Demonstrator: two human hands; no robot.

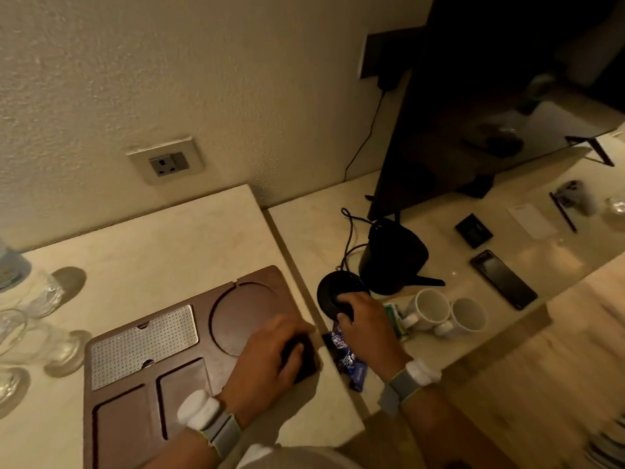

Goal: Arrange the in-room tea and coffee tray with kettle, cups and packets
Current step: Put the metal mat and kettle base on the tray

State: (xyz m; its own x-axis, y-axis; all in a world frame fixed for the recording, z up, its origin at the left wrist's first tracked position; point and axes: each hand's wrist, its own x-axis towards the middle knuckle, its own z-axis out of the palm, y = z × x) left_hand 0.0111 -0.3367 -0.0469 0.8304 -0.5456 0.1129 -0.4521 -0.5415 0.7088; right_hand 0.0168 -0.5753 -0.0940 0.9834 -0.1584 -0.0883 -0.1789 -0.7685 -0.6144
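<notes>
A brown wooden tray (pixel 142 411) lies on the raised left counter; it has a round recess, a perforated metal plate and two rectangular compartments. My left hand (pixel 270 363) grips the tray's right corner. On the lower counter, my right hand (pixel 365 319) holds the near rim of the round black kettle base (pixel 329 289). The black kettle (pixel 392 255) stands just behind the base, off it, its cord trailing to the wall. Two white cups (pixel 431 308) (pixel 468 316) lie on their sides to the right. A blue packet (pixel 350 362) and a green packet (pixel 394 318) lie near my right hand.
Several clear glasses (pixel 50 319) stand left of the tray. A wall socket (pixel 168 163) is above it. A dark TV (pixel 490 113) stands behind the kettle. A phone (pixel 504 279), a black card (pixel 473 230), a white card and a pen lie to the right.
</notes>
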